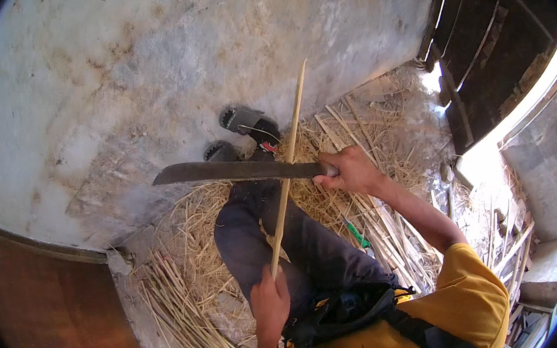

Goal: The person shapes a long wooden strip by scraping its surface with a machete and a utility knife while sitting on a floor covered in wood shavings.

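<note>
Two hands were at work on one long bamboo stick. The left hand gripped the stick's lower end, holding it slanted up over the outstretched legs. The right hand was clenched on the handle of a machete, whose blade lay across the stick near its middle. Split strips and shavings lay on both sides of the stick. The step looked like shaving; the stroke would need a steady grip below the blade.
</note>
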`<state>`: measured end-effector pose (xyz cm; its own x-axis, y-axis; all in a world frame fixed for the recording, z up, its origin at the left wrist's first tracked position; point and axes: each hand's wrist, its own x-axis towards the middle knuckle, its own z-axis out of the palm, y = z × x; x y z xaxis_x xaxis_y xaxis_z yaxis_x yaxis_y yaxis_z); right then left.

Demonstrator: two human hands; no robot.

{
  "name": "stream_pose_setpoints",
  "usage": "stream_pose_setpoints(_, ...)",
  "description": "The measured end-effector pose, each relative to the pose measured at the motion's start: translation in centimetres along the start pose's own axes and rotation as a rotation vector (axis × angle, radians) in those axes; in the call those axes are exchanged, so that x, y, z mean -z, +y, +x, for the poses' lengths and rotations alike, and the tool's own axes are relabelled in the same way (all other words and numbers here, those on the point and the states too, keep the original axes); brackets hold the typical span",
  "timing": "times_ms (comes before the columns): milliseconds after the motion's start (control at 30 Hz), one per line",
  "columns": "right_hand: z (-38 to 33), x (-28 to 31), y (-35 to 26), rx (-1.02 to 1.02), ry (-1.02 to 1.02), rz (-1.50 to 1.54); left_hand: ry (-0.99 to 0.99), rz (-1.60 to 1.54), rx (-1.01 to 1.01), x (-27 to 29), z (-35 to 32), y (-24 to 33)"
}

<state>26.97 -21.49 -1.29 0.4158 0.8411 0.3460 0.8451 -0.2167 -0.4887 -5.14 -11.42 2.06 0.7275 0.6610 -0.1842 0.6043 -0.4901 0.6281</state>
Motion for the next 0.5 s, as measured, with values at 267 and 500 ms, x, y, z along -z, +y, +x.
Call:
stream_pose_setpoints(267,-1.3,-1.1,-2.8,0.156,-0.050,-0.130,0.073,-0.082,-0.137,-0.8,0.8,-0.2)
stream_pose_setpoints(500,2.2,2.4,5.0,-0.298,0.232,-0.023,-0.060,0.012,-0.018,0.1,-2.2,-2.3)
